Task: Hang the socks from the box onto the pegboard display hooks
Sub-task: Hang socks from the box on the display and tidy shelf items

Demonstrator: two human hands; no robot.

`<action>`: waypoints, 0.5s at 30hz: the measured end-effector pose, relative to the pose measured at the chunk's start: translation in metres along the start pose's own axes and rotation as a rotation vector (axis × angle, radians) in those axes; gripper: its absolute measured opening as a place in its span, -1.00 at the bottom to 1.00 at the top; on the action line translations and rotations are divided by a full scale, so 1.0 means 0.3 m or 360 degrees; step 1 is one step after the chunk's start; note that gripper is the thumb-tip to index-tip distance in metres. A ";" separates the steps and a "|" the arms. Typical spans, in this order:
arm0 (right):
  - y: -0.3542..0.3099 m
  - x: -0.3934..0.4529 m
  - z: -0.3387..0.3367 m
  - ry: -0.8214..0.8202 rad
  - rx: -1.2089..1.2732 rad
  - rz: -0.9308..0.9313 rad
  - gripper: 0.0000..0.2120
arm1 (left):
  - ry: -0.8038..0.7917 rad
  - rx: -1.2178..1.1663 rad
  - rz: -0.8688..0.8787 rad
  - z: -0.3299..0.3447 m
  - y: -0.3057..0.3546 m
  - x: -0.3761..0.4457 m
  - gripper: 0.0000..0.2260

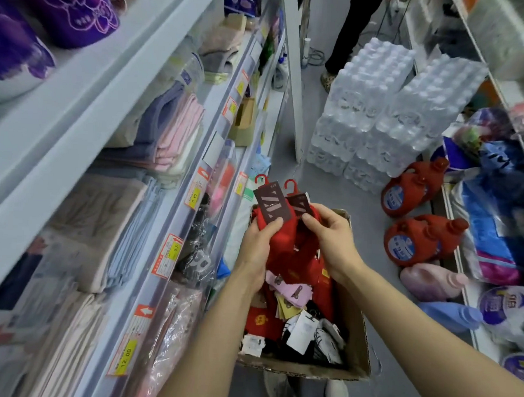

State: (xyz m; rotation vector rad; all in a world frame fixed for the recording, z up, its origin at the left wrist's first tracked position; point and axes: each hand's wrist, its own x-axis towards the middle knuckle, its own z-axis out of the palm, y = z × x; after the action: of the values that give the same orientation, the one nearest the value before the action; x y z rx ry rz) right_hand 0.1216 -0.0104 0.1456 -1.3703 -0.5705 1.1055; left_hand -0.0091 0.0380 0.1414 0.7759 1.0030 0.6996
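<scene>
A cardboard box (356, 352) sits on the floor in front of me, filled with several pairs of socks (294, 315) in red, pink, black and white. Above it, my left hand (257, 243) grips a pair of red socks (282, 245) with a dark card label (271, 206) and a red plastic hook. My right hand (331, 241) pinches a second pair of red socks by its dark card label (300, 205), also with a red hook. The two pairs are held side by side over the box's far end. No pegboard is in view.
Shelves (178, 151) of folded towels with price tags run along the left. Stacked water bottle packs (380, 113) stand ahead on the floor. Red detergent jugs (416, 239) and bagged goods lie on the right. A person's legs (348, 36) stand at the far end of the aisle.
</scene>
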 end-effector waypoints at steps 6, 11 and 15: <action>-0.072 0.007 0.030 -0.0091 0.0093 0.0006 -0.82 | 0.0145 0.0182 0.0290 -0.071 0.102 -0.076 -0.82; -0.114 0.008 0.043 -0.0240 0.0129 0.0012 -0.84 | 0.0384 0.0186 0.0486 -0.091 0.161 -0.188 -0.76; -0.159 -0.033 0.047 -0.0425 0.0194 0.0022 -0.85 | 0.0582 0.0030 0.0536 -0.070 0.175 -0.318 -0.82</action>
State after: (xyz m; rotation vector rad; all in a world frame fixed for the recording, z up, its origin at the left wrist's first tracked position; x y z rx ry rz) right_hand 0.1187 -0.0050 0.1958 -1.1305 -0.6751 1.3237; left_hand -0.0720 -0.0053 0.2217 0.8617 1.2217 1.1538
